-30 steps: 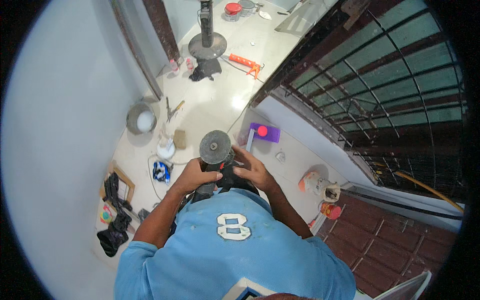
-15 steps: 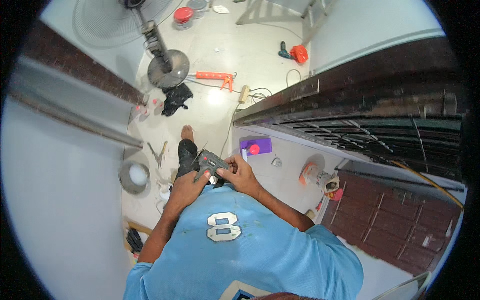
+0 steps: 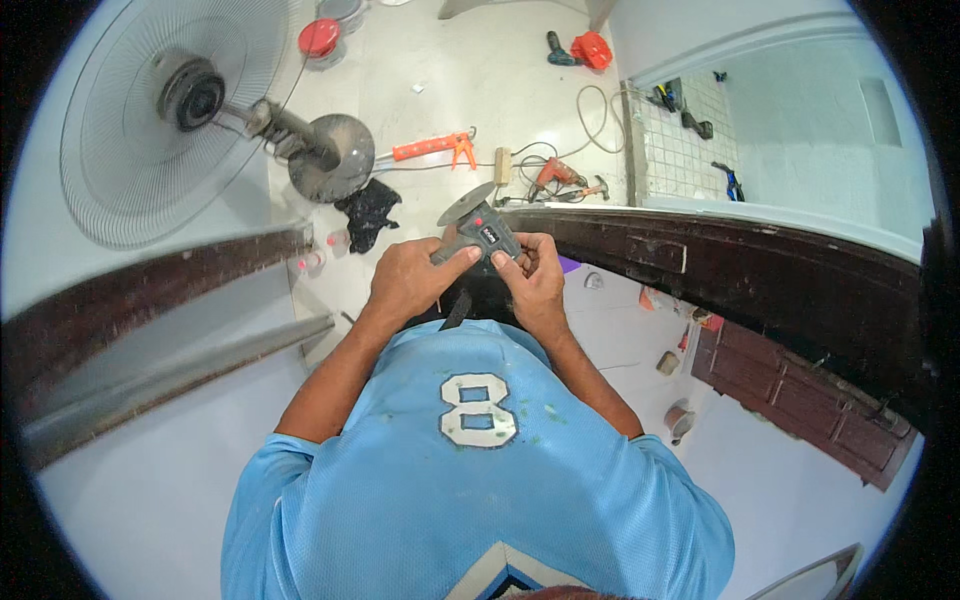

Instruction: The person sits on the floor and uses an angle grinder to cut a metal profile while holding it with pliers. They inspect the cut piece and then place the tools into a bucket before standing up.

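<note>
In front of my waist I hold a small dark grey angle grinder (image 3: 490,232) in both hands. Its round disc (image 3: 466,204) points away from me, up and to the left. My left hand (image 3: 412,278) is wrapped round the grinder's left side, thumb on top. The right hand (image 3: 537,284) grips its right end, thumb on top and fingers curled at the side. My palms and the underside of the tool are hidden. Beyond the grinder, a red drill (image 3: 556,175) and a hammer (image 3: 590,189) lie on the floor beside a power strip (image 3: 502,166).
A standing fan (image 3: 190,95) is at the far left, with a black plastic bag (image 3: 371,212) by its base. An orange caulking gun (image 3: 425,147) and cables lie ahead. Dark wooden frames (image 3: 720,260) flank me. A green drill and red bag (image 3: 592,50) lie far off.
The grinder has risen and moved away from my body, with both hands on it; its disc now faces up. My view has shifted, bringing the red drill, hammer and a tiled area into sight.
</note>
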Action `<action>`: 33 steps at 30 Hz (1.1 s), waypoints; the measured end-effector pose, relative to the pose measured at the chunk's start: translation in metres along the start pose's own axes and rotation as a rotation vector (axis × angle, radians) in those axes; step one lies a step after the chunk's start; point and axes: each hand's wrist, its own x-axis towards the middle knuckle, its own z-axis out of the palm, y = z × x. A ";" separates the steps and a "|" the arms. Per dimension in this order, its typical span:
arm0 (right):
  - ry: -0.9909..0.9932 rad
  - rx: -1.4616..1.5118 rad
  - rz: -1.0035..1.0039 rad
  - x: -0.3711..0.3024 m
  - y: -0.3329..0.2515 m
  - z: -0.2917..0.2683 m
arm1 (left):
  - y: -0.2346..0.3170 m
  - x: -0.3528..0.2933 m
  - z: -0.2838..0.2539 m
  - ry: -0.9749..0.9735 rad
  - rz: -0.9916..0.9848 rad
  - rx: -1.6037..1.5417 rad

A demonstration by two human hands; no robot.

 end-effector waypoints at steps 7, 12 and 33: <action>0.147 0.199 0.034 0.085 -0.019 -0.018 | 0.061 0.112 -0.028 -0.126 0.108 0.154; 0.289 0.149 0.002 0.138 -0.023 -0.037 | 0.102 0.183 -0.038 -0.240 0.201 0.197; 0.983 1.043 0.560 0.412 0.040 -0.136 | 0.157 0.684 0.031 -0.928 0.248 0.292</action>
